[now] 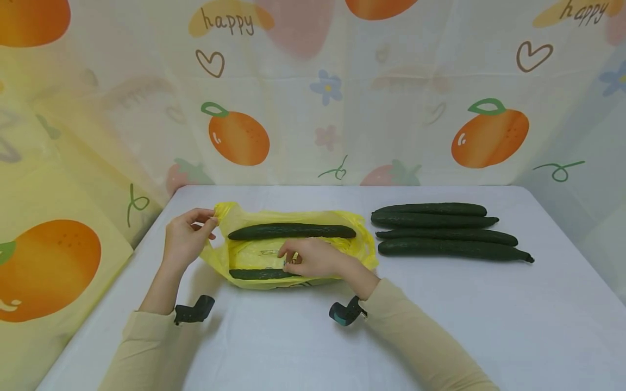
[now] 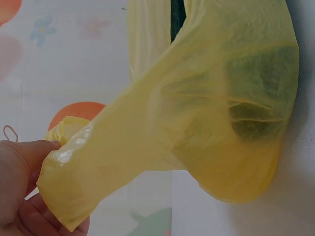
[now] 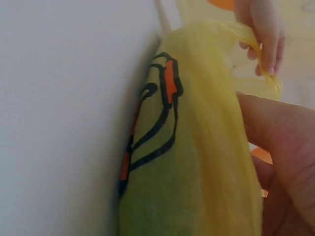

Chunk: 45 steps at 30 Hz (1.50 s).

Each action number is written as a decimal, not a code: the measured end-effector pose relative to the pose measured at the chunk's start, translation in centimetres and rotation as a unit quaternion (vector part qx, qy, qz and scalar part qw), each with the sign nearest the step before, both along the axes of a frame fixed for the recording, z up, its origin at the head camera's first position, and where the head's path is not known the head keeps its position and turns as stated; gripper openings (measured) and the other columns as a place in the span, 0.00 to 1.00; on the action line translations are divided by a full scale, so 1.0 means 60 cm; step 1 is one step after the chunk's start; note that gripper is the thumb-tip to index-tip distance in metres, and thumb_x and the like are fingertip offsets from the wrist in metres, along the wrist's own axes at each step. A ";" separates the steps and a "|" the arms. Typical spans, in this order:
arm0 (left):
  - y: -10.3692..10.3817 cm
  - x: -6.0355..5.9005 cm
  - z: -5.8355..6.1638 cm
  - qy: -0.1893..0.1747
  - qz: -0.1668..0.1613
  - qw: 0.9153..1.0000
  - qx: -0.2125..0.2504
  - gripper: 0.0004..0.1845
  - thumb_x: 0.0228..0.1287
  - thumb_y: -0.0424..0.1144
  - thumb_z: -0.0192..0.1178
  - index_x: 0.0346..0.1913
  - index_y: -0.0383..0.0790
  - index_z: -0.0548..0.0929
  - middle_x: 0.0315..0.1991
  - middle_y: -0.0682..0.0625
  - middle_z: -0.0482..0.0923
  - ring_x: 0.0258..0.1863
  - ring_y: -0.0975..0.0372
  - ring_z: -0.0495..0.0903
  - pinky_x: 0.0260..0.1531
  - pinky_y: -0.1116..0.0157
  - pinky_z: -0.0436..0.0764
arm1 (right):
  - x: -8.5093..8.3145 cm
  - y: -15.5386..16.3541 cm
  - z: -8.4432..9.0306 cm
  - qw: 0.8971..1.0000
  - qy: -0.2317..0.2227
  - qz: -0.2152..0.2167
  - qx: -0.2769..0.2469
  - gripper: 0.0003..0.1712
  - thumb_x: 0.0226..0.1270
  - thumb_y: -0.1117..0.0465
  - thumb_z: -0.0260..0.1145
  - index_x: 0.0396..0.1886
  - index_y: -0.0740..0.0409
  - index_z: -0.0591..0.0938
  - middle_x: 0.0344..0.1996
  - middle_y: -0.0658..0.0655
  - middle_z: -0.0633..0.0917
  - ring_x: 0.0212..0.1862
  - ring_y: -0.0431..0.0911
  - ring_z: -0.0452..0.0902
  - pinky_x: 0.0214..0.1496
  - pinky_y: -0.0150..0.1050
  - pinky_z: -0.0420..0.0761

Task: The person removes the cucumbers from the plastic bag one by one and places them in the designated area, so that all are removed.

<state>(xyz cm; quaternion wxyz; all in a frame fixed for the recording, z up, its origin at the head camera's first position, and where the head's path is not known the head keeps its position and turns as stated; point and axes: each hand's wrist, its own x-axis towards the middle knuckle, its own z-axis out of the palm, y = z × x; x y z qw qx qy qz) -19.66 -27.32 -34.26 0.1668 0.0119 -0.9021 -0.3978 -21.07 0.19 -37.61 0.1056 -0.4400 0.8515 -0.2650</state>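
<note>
A yellow plastic bag lies spread with its mouth facing up. Inside it, one dark green cucumber runs along the back and another cucumber along the front, partly covered by my right hand. My left hand pinches the bag's left end between thumb and fingers; in the left wrist view this thumb lies on the gathered plastic. Over the front of the bag's mouth, my right hand has loosely bent fingers with a gap between thumb and fingers. The right wrist view shows its thumb beside the bag's edge.
Several more cucumbers lie side by side on the white table, right of the bag. A cloth backdrop printed with oranges rises behind the table. Small black cameras sit at both wrists.
</note>
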 end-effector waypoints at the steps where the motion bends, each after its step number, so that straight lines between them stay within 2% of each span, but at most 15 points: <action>1: 0.000 0.000 0.000 0.000 0.000 1.000 0.000 0.11 0.63 0.39 0.58 0.43 0.36 0.82 0.36 0.40 0.81 0.18 0.65 0.80 0.13 0.72 0.74 | -0.001 -0.002 -0.003 1.000 0.001 0.003 0.001 0.17 0.65 0.55 0.60 0.51 0.55 0.77 0.39 0.49 0.83 0.34 0.37 0.78 0.36 0.28 0.76; 4: 0.000 0.001 0.001 -0.001 0.000 1.000 0.000 0.12 0.63 0.39 0.58 0.44 0.36 0.82 0.36 0.40 0.81 0.18 0.65 0.80 0.13 0.72 0.74 | -0.001 -0.005 -0.010 1.000 -0.007 0.008 0.003 0.16 0.64 0.55 0.61 0.50 0.55 0.78 0.36 0.48 0.83 0.32 0.37 0.76 0.34 0.27 0.75; 9: 0.000 0.000 0.001 -0.002 0.001 1.000 -0.002 0.12 0.63 0.40 0.58 0.44 0.36 0.82 0.36 0.40 0.81 0.18 0.66 0.80 0.13 0.72 0.74 | 0.000 -0.008 -0.018 1.000 -0.015 0.003 0.020 0.16 0.63 0.53 0.62 0.50 0.52 0.78 0.37 0.48 0.83 0.34 0.36 0.76 0.38 0.28 0.75; 17: 0.001 -0.001 0.000 0.001 0.003 1.000 -0.002 0.11 0.62 0.39 0.58 0.43 0.36 0.82 0.36 0.40 0.82 0.19 0.63 0.81 0.13 0.72 0.75 | 0.003 -0.013 -0.028 0.998 0.016 0.003 0.063 0.18 0.61 0.49 0.63 0.50 0.48 0.79 0.40 0.48 0.82 0.40 0.37 0.76 0.43 0.31 0.75; 22: 0.002 0.000 0.001 -0.001 0.003 1.000 -0.001 0.11 0.63 0.39 0.58 0.43 0.36 0.82 0.36 0.40 0.81 0.18 0.65 0.80 0.13 0.72 0.74 | 0.007 -0.018 -0.029 0.996 0.027 -0.003 0.090 0.21 0.61 0.47 0.63 0.51 0.49 0.79 0.39 0.47 0.80 0.38 0.38 0.74 0.41 0.31 0.74; 30: 0.003 0.000 0.000 -0.005 0.004 1.000 0.000 0.12 0.63 0.40 0.57 0.44 0.36 0.82 0.36 0.40 0.81 0.19 0.66 0.80 0.13 0.72 0.75 | 0.016 -0.025 -0.029 0.991 0.039 -0.020 0.128 0.24 0.61 0.45 0.62 0.55 0.46 0.76 0.46 0.50 0.78 0.42 0.41 0.75 0.43 0.34 0.75; 39: 0.002 0.001 -0.002 -0.011 0.005 1.000 0.005 0.12 0.63 0.40 0.57 0.45 0.36 0.81 0.37 0.40 0.80 0.19 0.64 0.81 0.13 0.72 0.74 | 0.014 -0.026 -0.029 0.989 0.060 -0.015 0.133 0.23 0.62 0.44 0.60 0.54 0.47 0.75 0.43 0.48 0.79 0.40 0.40 0.76 0.39 0.35 0.76; 42: 0.002 0.000 -0.003 -0.011 0.005 1.000 0.006 0.12 0.63 0.41 0.57 0.44 0.36 0.81 0.37 0.40 0.81 0.20 0.64 0.81 0.13 0.72 0.74 | 0.010 -0.024 -0.029 0.991 0.050 -0.021 0.122 0.24 0.63 0.44 0.59 0.56 0.48 0.73 0.45 0.49 0.81 0.39 0.40 0.77 0.40 0.34 0.76; 45: 0.002 -0.001 -0.003 -0.011 0.003 1.000 0.008 0.12 0.63 0.41 0.57 0.44 0.36 0.81 0.37 0.40 0.81 0.20 0.64 0.81 0.13 0.72 0.74 | 0.007 -0.021 -0.029 0.993 0.031 -0.028 0.109 0.25 0.64 0.45 0.58 0.58 0.50 0.71 0.41 0.49 0.83 0.33 0.39 0.76 0.35 0.33 0.75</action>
